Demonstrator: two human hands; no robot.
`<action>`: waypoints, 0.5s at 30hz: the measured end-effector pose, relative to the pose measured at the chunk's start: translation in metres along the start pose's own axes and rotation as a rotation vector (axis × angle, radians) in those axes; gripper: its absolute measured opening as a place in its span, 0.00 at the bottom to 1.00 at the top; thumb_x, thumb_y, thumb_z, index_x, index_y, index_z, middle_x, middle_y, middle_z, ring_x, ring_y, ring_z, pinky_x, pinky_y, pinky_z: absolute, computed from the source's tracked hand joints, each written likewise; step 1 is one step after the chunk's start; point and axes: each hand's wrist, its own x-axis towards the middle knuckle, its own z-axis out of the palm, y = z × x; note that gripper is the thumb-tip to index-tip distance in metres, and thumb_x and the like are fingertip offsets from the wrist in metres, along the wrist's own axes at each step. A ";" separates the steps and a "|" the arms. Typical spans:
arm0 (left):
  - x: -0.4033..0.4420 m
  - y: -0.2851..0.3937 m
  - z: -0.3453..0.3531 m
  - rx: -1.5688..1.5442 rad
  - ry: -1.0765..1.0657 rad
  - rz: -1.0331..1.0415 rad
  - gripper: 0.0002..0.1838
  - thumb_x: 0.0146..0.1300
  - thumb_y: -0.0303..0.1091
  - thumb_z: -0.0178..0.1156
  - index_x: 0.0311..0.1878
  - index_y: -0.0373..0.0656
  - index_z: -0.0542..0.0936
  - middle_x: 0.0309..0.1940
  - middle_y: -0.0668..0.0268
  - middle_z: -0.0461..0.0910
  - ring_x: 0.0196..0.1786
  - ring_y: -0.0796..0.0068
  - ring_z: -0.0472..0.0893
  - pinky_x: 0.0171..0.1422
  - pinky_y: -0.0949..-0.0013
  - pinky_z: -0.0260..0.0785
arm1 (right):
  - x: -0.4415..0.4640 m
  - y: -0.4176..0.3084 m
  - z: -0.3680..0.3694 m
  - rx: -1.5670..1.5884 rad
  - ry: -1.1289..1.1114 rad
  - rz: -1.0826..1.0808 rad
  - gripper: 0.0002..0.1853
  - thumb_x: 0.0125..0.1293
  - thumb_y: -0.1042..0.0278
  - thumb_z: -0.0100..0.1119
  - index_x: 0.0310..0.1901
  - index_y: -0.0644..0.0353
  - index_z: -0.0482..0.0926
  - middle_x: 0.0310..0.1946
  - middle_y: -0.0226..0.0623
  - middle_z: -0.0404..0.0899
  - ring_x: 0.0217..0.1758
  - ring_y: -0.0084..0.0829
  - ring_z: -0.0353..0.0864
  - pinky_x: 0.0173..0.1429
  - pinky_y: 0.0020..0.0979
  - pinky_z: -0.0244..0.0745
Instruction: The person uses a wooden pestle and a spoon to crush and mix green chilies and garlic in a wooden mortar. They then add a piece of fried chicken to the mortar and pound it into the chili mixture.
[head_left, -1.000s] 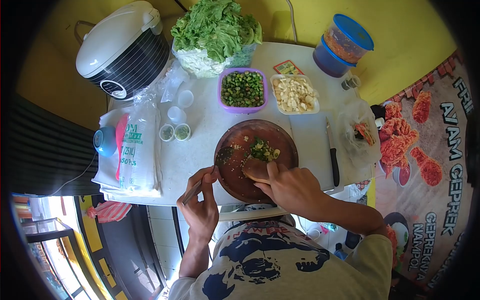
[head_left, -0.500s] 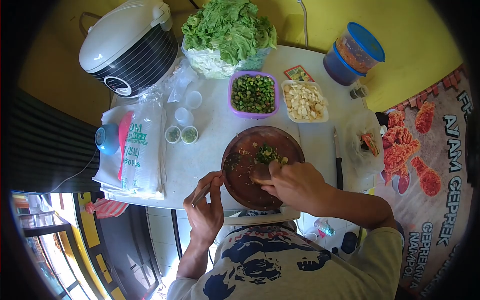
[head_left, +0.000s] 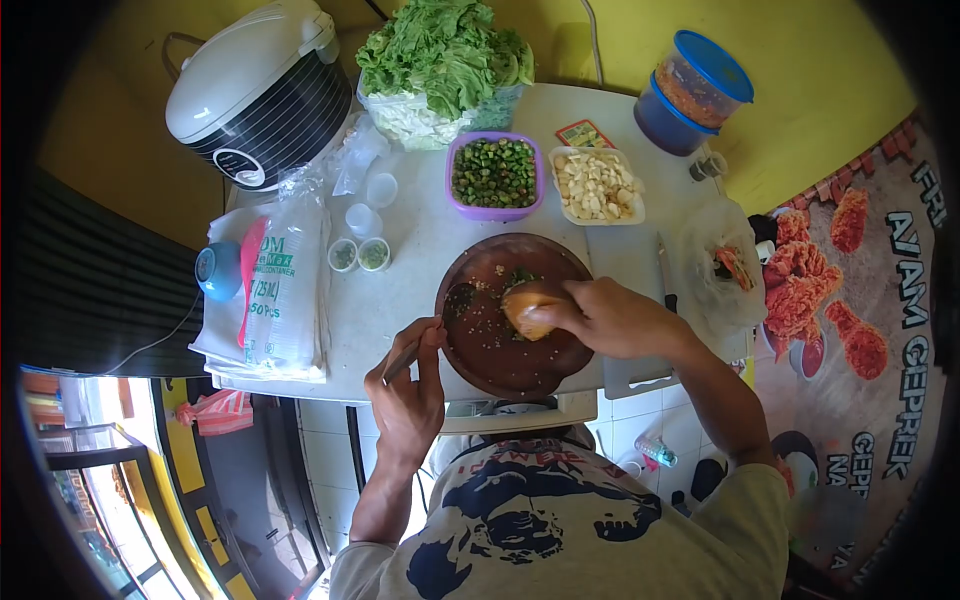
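A round brown mortar [head_left: 490, 362] sits at the table's front edge, with crushed green and pale bits [head_left: 519, 275] in it. My right hand [head_left: 615, 318] grips a wooden pestle [head_left: 527, 312], whose head is over the green bits and slightly blurred. At the mortar's left rim, my left hand [head_left: 408, 405] is closed around the handle of a spoon [head_left: 402, 360]; the spoon's dark bowl lies inside the mortar. Behind the mortar stand a purple tub of cut green chillies [head_left: 494, 176] and a white tray of peeled garlic cloves [head_left: 598, 186].
To the right, a knife [head_left: 667, 272] lies on a cutting board [head_left: 625, 262] near a plastic bag [head_left: 718, 270]. Small plastic cups [head_left: 363, 220], a packet of plastic containers [head_left: 280, 290] and a blue bowl [head_left: 217, 272] occupy the left. Lettuce [head_left: 440, 60] and a rice cooker [head_left: 260, 95] stand behind.
The pestle has tipped so its broad head shows, and it now covers part of the green bits. My right hand has risen slightly. The whole view has shifted a little.
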 end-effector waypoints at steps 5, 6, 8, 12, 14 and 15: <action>-0.003 -0.004 0.004 -0.036 0.009 -0.023 0.08 0.75 0.25 0.59 0.51 0.33 0.83 0.37 0.51 0.88 0.40 0.62 0.90 0.46 0.66 0.81 | -0.039 0.005 -0.017 0.292 -0.006 0.184 0.39 0.79 0.36 0.43 0.47 0.76 0.80 0.35 0.63 0.84 0.44 0.56 0.87 0.52 0.46 0.78; -0.003 -0.001 0.004 -0.038 -0.003 -0.044 0.08 0.75 0.25 0.59 0.51 0.33 0.83 0.37 0.51 0.88 0.41 0.63 0.90 0.46 0.66 0.81 | -0.039 0.004 -0.014 0.294 -0.006 0.187 0.39 0.79 0.36 0.43 0.47 0.76 0.80 0.35 0.63 0.84 0.44 0.56 0.87 0.52 0.46 0.78; -0.004 0.006 0.005 -0.046 -0.042 -0.091 0.09 0.76 0.25 0.57 0.50 0.30 0.83 0.39 0.53 0.89 0.43 0.66 0.90 0.49 0.66 0.81 | -0.035 -0.001 -0.005 0.178 -0.094 0.216 0.39 0.79 0.37 0.44 0.48 0.78 0.79 0.32 0.63 0.83 0.40 0.58 0.87 0.49 0.46 0.79; -0.005 0.009 0.001 -0.040 -0.073 -0.132 0.11 0.77 0.25 0.56 0.50 0.28 0.84 0.41 0.56 0.89 0.45 0.68 0.89 0.52 0.65 0.82 | -0.022 -0.019 0.014 0.082 -0.048 0.143 0.40 0.80 0.38 0.42 0.49 0.81 0.77 0.29 0.62 0.83 0.36 0.59 0.86 0.46 0.49 0.81; -0.007 0.001 0.000 -0.052 -0.050 -0.101 0.09 0.76 0.25 0.57 0.51 0.30 0.83 0.39 0.54 0.89 0.44 0.67 0.90 0.50 0.65 0.82 | -0.016 -0.031 0.020 -0.064 0.056 0.091 0.35 0.79 0.41 0.46 0.44 0.78 0.76 0.25 0.58 0.83 0.29 0.57 0.86 0.37 0.48 0.83; -0.008 -0.002 -0.001 -0.063 -0.026 -0.070 0.08 0.75 0.24 0.58 0.52 0.32 0.83 0.37 0.52 0.89 0.44 0.65 0.90 0.48 0.65 0.81 | -0.014 -0.038 0.021 -0.066 0.055 0.089 0.35 0.79 0.41 0.46 0.44 0.78 0.76 0.25 0.58 0.83 0.29 0.57 0.86 0.37 0.48 0.83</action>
